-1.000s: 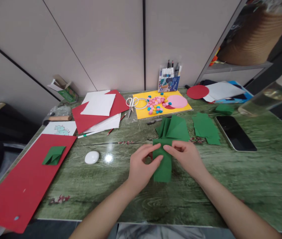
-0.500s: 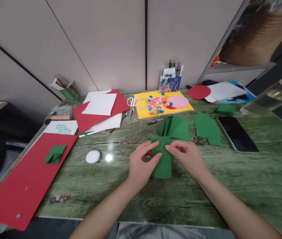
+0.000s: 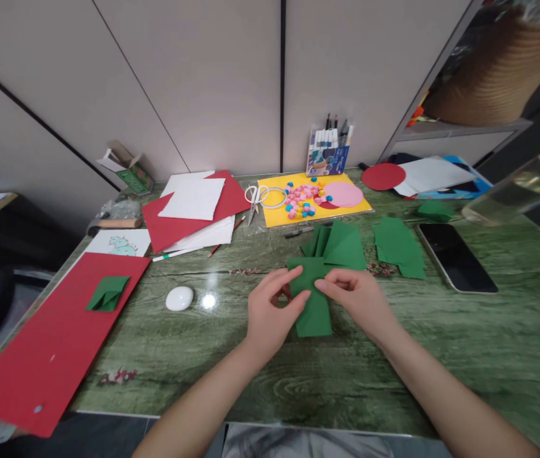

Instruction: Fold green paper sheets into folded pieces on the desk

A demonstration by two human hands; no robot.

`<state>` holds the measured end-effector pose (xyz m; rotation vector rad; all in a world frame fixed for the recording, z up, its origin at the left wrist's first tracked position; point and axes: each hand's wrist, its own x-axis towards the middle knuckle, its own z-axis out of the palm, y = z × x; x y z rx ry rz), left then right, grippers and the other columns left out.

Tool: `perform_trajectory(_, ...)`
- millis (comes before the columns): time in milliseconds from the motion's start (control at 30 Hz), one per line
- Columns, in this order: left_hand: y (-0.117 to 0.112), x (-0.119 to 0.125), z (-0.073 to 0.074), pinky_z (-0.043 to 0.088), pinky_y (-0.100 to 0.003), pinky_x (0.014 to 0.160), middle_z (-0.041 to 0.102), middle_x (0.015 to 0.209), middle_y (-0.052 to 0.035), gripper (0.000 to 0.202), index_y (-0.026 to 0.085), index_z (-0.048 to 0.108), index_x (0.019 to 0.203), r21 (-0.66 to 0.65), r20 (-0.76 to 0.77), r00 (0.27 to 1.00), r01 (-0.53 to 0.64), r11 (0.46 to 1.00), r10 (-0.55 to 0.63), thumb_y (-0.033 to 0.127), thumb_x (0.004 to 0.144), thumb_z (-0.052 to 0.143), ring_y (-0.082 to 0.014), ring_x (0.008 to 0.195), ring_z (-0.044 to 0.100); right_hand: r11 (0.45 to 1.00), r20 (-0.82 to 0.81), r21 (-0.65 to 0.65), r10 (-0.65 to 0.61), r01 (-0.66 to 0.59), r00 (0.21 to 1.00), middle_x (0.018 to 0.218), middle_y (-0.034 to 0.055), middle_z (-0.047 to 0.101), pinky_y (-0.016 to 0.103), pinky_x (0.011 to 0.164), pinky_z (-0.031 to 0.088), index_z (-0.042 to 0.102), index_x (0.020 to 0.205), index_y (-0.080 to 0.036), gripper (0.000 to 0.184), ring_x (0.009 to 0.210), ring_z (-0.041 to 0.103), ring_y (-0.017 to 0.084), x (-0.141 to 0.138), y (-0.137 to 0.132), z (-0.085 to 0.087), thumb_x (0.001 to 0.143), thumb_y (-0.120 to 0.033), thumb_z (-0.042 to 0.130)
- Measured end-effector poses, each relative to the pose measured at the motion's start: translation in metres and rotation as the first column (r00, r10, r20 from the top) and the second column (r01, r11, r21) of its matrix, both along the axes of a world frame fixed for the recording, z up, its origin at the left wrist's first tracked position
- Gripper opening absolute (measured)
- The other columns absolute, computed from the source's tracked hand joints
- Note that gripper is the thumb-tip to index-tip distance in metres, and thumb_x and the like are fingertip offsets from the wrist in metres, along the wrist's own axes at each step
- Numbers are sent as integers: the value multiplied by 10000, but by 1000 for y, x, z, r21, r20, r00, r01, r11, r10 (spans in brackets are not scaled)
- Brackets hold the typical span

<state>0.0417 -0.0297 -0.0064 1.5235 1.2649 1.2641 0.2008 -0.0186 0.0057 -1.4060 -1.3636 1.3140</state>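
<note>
A folded piece of green paper (image 3: 315, 312) lies on the green marbled table (image 3: 441, 343) in front of me. My left hand (image 3: 270, 315) pinches its upper left edge between thumb and fingers. My right hand (image 3: 358, 299) pinches the upper right part, fingers curled over the paper. Just behind it lies a fan of folded green paper pieces (image 3: 339, 245).
More green pieces (image 3: 398, 247) and a black phone (image 3: 455, 256) lie to the right. A red sheet (image 3: 55, 337) with a small green fold (image 3: 107, 291) sits at the left, a white oval object (image 3: 179, 298) beside it. Scissors (image 3: 253, 200), yellow sheet with beads (image 3: 305, 200), markers (image 3: 327, 152) at the back.
Both hands have shifted the green paper slightly away from me and lifted its top edge; the left fingers have closed tighter on it.
</note>
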Motion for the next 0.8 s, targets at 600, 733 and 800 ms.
perform_trajectory(600, 0, -2, 1, 431, -192, 534, 562, 974, -35, 450, 242, 598, 1121, 30, -99, 995, 35, 999, -32, 179, 683, 683, -60, 580, 445, 997, -8, -11, 71, -71, 997, 554, -45, 385, 233, 498, 244, 499, 566, -167, 304, 526, 314, 90, 3, 5, -3, 735, -400, 597)
perform_trajectory(733, 0, -3, 2, 436, -191, 523, 560, 1011, -39, 444, 251, 595, 1126, 44, -111, 994, 19, 999, -14, 192, 692, 672, -49, 554, 440, 994, -25, -29, 108, -109, 994, 555, -48, 372, 232, 493, 229, 485, 569, -169, 318, 524, 307, 88, 3, 5, -4, 724, -419, 606)
perform_trajectory(800, 0, -3, 2, 439, -192, 527, 559, 1021, -41, 442, 250, 597, 1122, 46, -121, 993, 12, 999, -6, 189, 691, 672, -47, 553, 441, 993, -16, -43, 114, -115, 993, 545, -50, 363, 235, 488, 218, 477, 562, -170, 332, 515, 297, 87, 4, 5, -5, 720, -431, 608)
